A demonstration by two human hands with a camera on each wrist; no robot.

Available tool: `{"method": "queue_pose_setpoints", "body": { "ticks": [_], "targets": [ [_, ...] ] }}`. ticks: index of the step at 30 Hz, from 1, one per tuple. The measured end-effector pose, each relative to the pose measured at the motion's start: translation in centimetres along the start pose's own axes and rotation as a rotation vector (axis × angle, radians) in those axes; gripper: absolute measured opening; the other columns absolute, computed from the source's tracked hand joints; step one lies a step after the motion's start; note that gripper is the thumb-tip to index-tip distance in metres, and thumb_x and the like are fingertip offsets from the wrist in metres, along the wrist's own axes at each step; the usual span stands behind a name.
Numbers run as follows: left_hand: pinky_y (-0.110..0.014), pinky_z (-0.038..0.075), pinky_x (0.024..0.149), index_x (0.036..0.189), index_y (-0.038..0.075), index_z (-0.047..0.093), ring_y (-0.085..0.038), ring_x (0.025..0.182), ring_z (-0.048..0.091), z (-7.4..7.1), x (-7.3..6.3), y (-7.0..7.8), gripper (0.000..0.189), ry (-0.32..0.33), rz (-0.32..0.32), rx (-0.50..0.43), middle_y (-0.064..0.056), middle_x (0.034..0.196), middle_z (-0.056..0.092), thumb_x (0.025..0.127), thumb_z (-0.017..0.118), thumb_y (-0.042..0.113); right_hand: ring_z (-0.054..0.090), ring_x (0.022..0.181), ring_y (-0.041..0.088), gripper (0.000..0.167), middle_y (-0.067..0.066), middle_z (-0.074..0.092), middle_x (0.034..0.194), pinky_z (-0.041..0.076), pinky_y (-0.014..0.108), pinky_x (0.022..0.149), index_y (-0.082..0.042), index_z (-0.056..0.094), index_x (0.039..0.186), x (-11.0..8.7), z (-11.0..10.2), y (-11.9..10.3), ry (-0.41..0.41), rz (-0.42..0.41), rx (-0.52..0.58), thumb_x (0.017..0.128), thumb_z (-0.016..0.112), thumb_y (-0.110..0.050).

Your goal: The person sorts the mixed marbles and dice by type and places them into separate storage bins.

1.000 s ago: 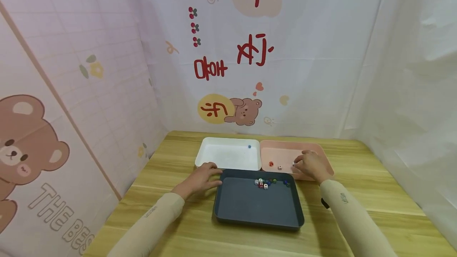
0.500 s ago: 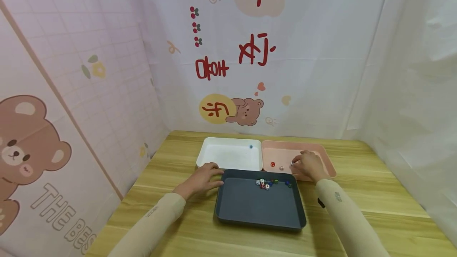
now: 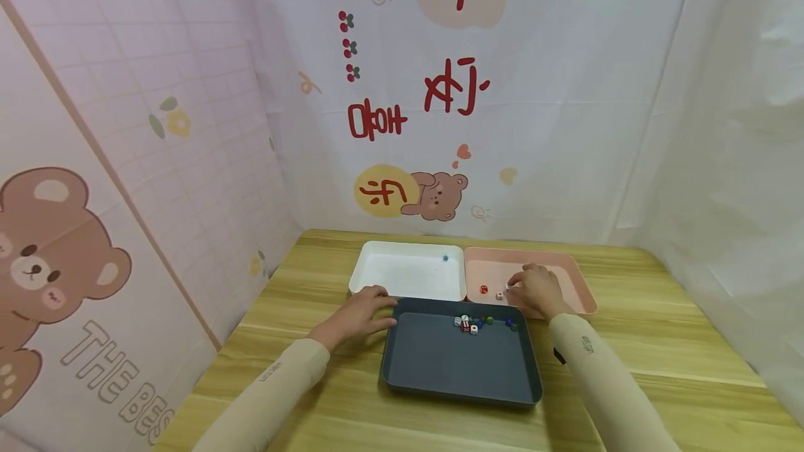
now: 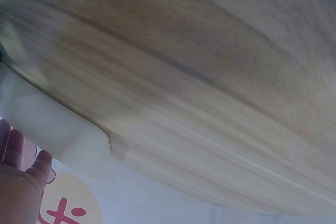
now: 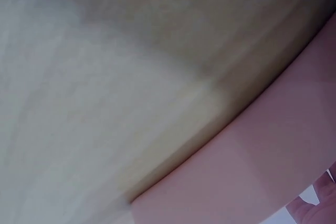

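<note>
Rests the left hand (image 3: 358, 314) against the far left corner of the dark grey tray (image 3: 461, 368), fingers spread loosely, tips hard to make out along the rim. Dips the right hand (image 3: 539, 290) into the pink tray (image 3: 570, 284), right of centre toward the far edge of the tabletop (image 3: 333, 396); seems to pinch a small white die (image 3: 508, 288), mostly hidden by the fingers. Just left of it, shows a dotted die (image 3: 499, 296) and a red die (image 3: 484, 289). Has the white tray (image 3: 402, 274) alongside, with a blue marble (image 3: 446, 257) near its far right corner. Shows clustered dice (image 3: 465, 326) and blue and green marbles (image 3: 510, 323) by the dark tray's far edge, too bunched to count. Cuts off most of both hands in the wrist views.
</note>
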State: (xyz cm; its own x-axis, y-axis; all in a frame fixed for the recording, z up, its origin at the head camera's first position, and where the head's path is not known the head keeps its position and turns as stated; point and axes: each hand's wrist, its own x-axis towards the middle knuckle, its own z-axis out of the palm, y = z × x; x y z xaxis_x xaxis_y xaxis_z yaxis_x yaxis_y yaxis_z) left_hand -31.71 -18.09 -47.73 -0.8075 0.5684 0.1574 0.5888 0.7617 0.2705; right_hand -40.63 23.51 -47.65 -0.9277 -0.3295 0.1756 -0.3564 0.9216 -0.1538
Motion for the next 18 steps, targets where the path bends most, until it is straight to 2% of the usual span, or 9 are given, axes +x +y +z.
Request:
{"method": "queue_pose_setpoints", "body": {
  "ticks": [5, 18],
  "targets": [
    [-0.048, 0.044, 0.098, 0.132, 0.009, 0.063, -0.031, 0.12, 0.051, 0.1, 0.0, 0.1, 0.045, 0.003, 0.003, -0.001, -0.012, 0.131, 0.053, 0.098, 0.064, 0.037, 0.047, 0.123, 0.047, 0.016, 0.027, 0.059, 0.129, 0.037, 0.068, 0.096, -0.015, 0.08, 0.1, 0.6, 0.3, 0.1, 0.0, 0.0, 0.015, 0.092, 0.07, -0.026],
    [-0.047, 0.044, 0.098, 0.132, 0.008, 0.064, -0.031, 0.118, 0.052, -0.1, 0.0, 0.0, 0.045, 0.009, 0.012, 0.01, -0.013, 0.129, 0.054, 0.097, 0.065, 0.037, 0.047, 0.124, 0.048, 0.02, 0.028, 0.055, 0.133, 0.038, 0.067, 0.097, -0.012, 0.078, 0.107, 1.2, 0.0, -0.7, 0.017, 0.001, 0.021, 0.093, 0.071, -0.024]
  ]
}}
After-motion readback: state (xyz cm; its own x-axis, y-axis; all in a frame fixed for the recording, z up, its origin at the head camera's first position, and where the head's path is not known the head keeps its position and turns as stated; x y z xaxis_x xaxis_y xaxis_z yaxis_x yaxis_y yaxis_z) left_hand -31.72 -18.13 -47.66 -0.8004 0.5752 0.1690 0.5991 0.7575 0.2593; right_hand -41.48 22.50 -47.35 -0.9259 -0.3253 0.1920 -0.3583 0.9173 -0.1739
